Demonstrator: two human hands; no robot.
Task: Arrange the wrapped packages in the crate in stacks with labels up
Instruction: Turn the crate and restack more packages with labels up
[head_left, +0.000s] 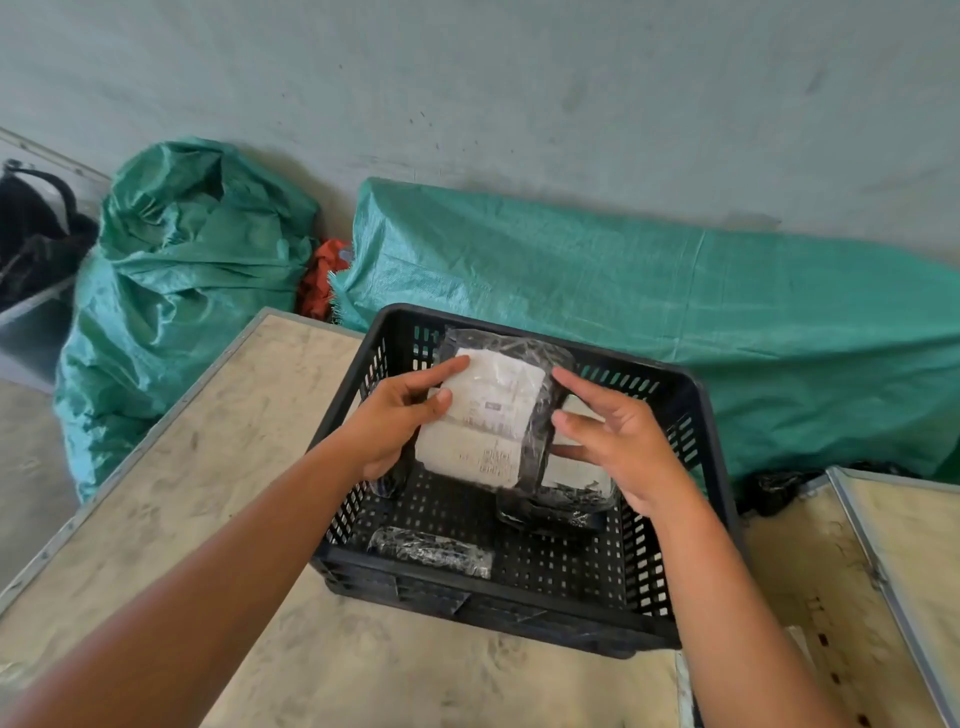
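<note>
Head view looking down into a black plastic crate (691, 415) sitting on a scuffed table (218, 467). Holding one wrapped package (485, 418) above the crate floor, white label facing up and tilted toward the camera, long axis running away from the body and leaning slightly left. Left hand (400, 421) gripping the package's left edge, thumb pressing on the label, fingers curling along and under the side. Right hand (618, 441) resting open against the right edge, fingers spread, touching the wrap rather than clasping it, so the weight seeming to sit mostly with the left. Lying directly beneath and slightly right of the held package, a second wrapped package (561, 493), label up, appearing to be the base of a stack at the crate's right side. Lying near the crate's front wall, well apart from the others, a third wrapped package (431, 551), dark face showing, no label visible. Counting three packages in all: one held, two on the floor; any more hidden behind the held one not being tellable. Judging the coming move as a short lowering down and to the right, the right hand being nearer the stack. Beyond the crate, green woven sacks (675, 322) lying against the wall.
</note>
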